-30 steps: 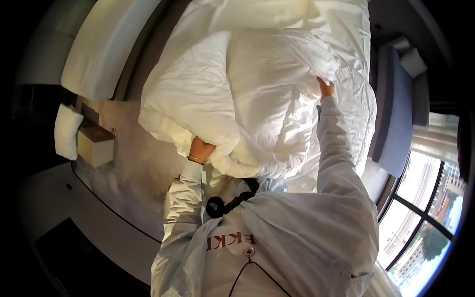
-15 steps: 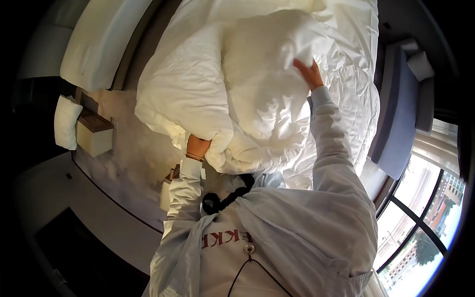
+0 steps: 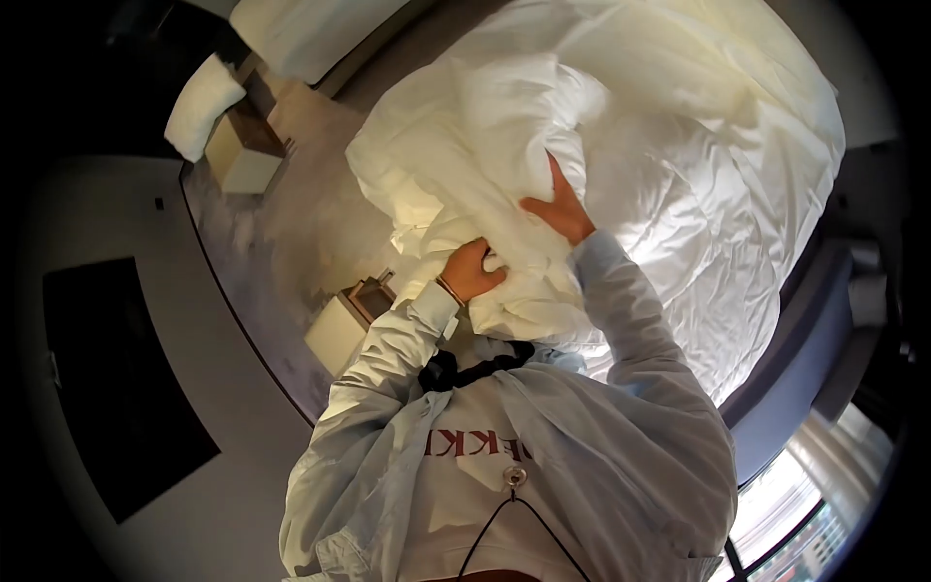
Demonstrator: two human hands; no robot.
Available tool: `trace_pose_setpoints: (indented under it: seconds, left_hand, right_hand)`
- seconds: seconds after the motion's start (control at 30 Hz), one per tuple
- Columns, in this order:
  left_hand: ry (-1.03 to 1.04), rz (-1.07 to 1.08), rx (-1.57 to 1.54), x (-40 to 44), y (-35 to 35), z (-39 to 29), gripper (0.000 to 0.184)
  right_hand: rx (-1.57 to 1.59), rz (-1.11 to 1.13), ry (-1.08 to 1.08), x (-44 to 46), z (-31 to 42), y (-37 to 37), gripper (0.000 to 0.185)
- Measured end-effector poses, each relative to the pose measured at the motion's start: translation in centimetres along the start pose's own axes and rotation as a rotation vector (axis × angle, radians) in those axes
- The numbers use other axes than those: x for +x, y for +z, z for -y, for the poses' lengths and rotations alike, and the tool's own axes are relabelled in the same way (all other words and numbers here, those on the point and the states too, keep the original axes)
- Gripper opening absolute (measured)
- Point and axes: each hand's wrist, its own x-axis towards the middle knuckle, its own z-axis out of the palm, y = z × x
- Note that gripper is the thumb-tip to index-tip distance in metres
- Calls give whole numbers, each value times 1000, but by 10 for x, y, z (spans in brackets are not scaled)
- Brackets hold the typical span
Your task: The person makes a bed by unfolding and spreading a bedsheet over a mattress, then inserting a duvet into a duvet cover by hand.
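Observation:
A bunched white duvet (image 3: 495, 126) lies at the near left part of the bed, beside flatter, wrinkled white bedding (image 3: 693, 213). My left hand (image 3: 471, 271) is closed on the duvet's near edge, its fingertips partly hidden in the folds. Up and to the right of it, my right hand (image 3: 562, 206) rests against the side of the bunched duvet, thumb and fingers spread apart.
Another white-covered bed (image 3: 310, 34) is at the upper left, near a nightstand (image 3: 242, 155) and a white pillow (image 3: 202, 105). A small box-shaped stand (image 3: 339, 330) is left of my left arm. A blue-grey sofa (image 3: 795, 349) is on the right, above a window (image 3: 776, 514).
My right hand has moved left and down, bringing the duvet's right side over into a smaller bunch. My left hand has moved right and slightly up. The view has turned.

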Motion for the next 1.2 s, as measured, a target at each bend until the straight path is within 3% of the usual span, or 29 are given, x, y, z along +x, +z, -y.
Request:
trace_pose_setpoints:
  seconds: [0.1, 0.13, 0.2, 0.23, 0.3, 0.33, 0.37, 0.4, 0.53, 0.6, 0.63, 0.67, 0.73, 0.77, 0.8, 0.87, 0.93, 0.97, 1.0, 1.07, 1.13, 1.2]
  left_hand:
    - [-155, -169, -1226, 7, 47, 38, 39]
    - [-309, -315, -1441, 21, 50, 33, 38]
    - [-540, -204, -1972, 26, 19, 25, 35]
    - [-539, -208, -1988, 32, 9, 15, 35]
    - [-525, -16, -2065, 40, 0, 2, 32]
    - [-520, -17, -2068, 42, 4, 1, 32]
    - [-524, -112, -1969, 45, 12, -4, 29]
    - [-528, -204, -1869, 47, 16, -11, 25]
    - [-533, -281, -1730, 51, 26, -10, 21]
    - [-512, -281, -1631, 51, 30, -15, 22]
    - [-500, -282, -1520, 48, 28, -24, 24]
    - [-487, -283, -1410, 47, 26, -31, 26]
    - [-428, -274, -1286, 50, 38, -41, 23]
    - [-374, -264, -1122, 53, 51, -39, 23]
    - [-322, -254, -958, 53, 59, -40, 24]
    - [-232, -342, -1048, 43, 37, -65, 23]
    - [-344, -271, -875, 34, 31, -64, 20]
    - [-328, -253, -943, 30, 27, -62, 20]
    - [-330, -260, -951, 26, 23, -60, 20]
    - [-252, -345, -906, 21, 17, -58, 21]
    - [-140, -430, -1073, 17, 16, -72, 19]
    - [58, -450, -108, 18, 9, -89, 16]
  right_hand:
    - [-244, 103, -109, 5, -4, -16, 74]
    - [-255, 113, -102, 3, 3, -14, 74]
    - [-483, 116, -101, -1, 20, -2, 69]
    - [-603, 105, -68, -7, 25, 6, 68]
    - [-667, 130, -89, -26, 43, 16, 67]
    - [-711, 134, -122, -34, 54, 20, 66]
    - [-701, 70, -295, -40, 66, 23, 57]
    - [-704, 72, -299, -43, 70, 22, 57]
    - [-515, 577, 117, -38, 86, -12, 32]
    - [-280, 306, -245, -32, 74, -23, 26]
    - [-254, 144, -251, -28, 79, -26, 27]
    - [-251, -41, -192, -28, 88, -27, 40]
    - [-404, -149, -219, -33, 130, -13, 59]
    - [-409, -146, -225, -31, 135, -7, 59]
    - [-514, -105, -381, -29, 138, -1, 63]
    - [-621, -60, -545, -29, 139, 1, 67]
    - [-735, -25, -460, -33, 127, -8, 65]
    - [-640, -126, -483, -27, 104, -26, 60]
    - [-545, -257, -341, -32, 105, -32, 55]
    - [-583, -502, -389, -36, 94, -53, 47]
    - [-359, -388, -166, -42, 94, -58, 45]
    - [-356, -266, -142, -42, 99, -41, 48]
